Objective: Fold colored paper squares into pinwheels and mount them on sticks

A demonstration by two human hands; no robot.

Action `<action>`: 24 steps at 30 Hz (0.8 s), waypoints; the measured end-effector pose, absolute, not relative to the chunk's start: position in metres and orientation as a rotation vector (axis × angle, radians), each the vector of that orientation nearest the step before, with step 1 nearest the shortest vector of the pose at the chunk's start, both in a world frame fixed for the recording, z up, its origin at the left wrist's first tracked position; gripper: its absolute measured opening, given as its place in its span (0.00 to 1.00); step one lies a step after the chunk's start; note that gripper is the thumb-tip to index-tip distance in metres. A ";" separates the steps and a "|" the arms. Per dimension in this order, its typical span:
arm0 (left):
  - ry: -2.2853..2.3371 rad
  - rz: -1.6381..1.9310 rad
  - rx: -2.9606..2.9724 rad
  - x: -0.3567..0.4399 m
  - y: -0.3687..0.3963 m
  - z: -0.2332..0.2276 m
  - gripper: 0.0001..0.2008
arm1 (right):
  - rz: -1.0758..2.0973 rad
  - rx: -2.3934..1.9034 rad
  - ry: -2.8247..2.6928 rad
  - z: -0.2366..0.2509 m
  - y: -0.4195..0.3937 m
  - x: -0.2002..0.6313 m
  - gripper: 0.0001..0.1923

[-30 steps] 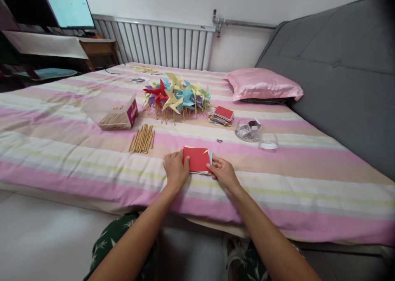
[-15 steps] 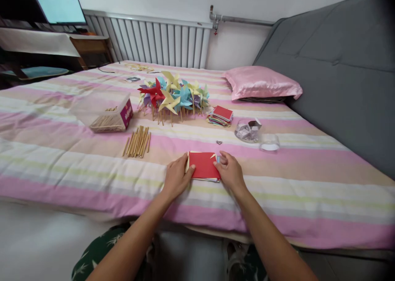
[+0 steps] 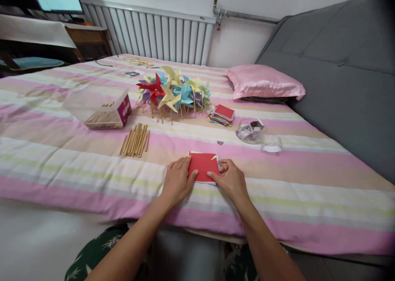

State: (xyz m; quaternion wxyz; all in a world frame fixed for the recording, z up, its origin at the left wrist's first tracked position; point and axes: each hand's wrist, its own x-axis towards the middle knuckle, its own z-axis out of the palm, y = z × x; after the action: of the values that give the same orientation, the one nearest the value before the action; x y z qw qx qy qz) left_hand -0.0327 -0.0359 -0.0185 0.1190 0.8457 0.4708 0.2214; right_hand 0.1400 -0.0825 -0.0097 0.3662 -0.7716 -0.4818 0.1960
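Observation:
A stack of paper sheets [image 3: 203,167] with a red one on top lies flat on the bed near its front edge. Cut slits show at the red sheet's upper right corner, where pale paper peeks through. My left hand [image 3: 179,176] holds the left side, thumb resting on the red sheet's edge. My right hand [image 3: 231,180] grips the right side, thumb on top and fingers curled at the edge, partly hiding it. Just beyond lie a few small metal pieces [image 3: 220,142]. A bundle of brown sticks [image 3: 135,140] lies to the left.
Paper pinwheels [image 3: 173,92] on sticks stand grouped farther back. Beside them is another paper stack [image 3: 222,113]. A clear round container [image 3: 249,131] and a tape roll [image 3: 271,144] sit right. A clear plastic box [image 3: 106,112] of sticks lies left; a pink pillow [image 3: 265,82] is behind.
My right thumb has moved left onto the red sheet, and its fingers have drawn closer to the stack's right edge. The view has shifted slightly.

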 end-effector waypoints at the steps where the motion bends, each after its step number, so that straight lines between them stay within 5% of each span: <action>1: 1.386 0.633 2.481 -0.032 -0.037 -0.018 0.23 | 0.525 -1.961 -1.212 -0.009 -0.083 0.140 0.25; 24: 1.371 0.704 2.427 -0.029 -0.038 -0.014 0.22 | 0.994 -1.376 -0.661 -0.003 -0.093 0.166 0.16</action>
State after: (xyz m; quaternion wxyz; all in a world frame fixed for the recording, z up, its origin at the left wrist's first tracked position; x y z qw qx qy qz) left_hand -0.0292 -0.0376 -0.0136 0.1329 0.8367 0.4726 0.2428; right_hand 0.1664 -0.0930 -0.0027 0.6132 -0.5967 -0.2865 0.4311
